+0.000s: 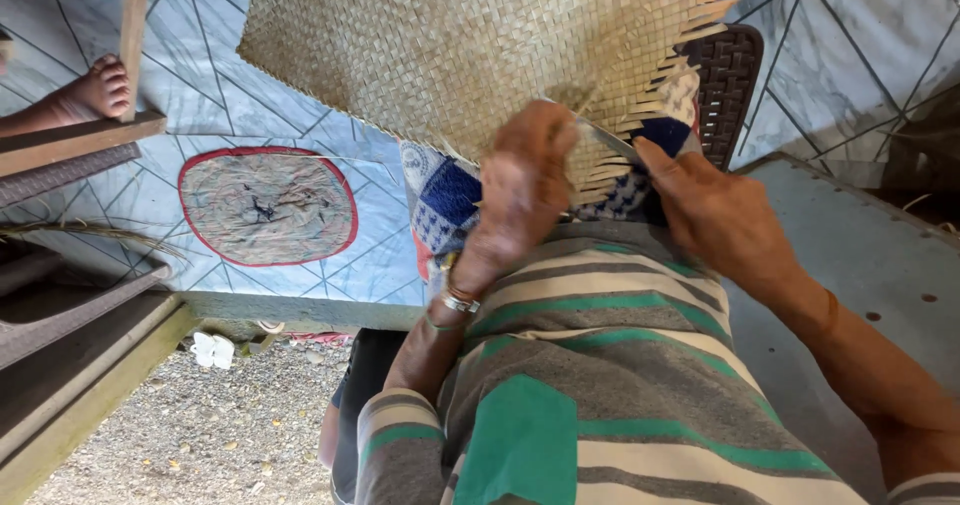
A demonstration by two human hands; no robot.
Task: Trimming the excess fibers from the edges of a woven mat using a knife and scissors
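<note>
the head view looks down at a person in a striped shirt working on a woven mat. no box, basket or other holder shows here, so nothing sits inside anything. the mat is pale straw colour, plaited in a tight diagonal check, with loose strip ends sticking out in a ragged fringe along its near edge. it lies just beyond both hands, over a blue and white patterned cloth and part of a dark plastic chair. the left hand is curled tight, pinching the fringe at the mat's edge, a metal bangle on its wrist. the right hand sits just beside it, fingers closed on one thin strip that runs between the two hands. far off to the left hand's side, a round red-rimmed mat lies on the patterned floor, and another person's bare foot rests on a wooden bench.
</note>
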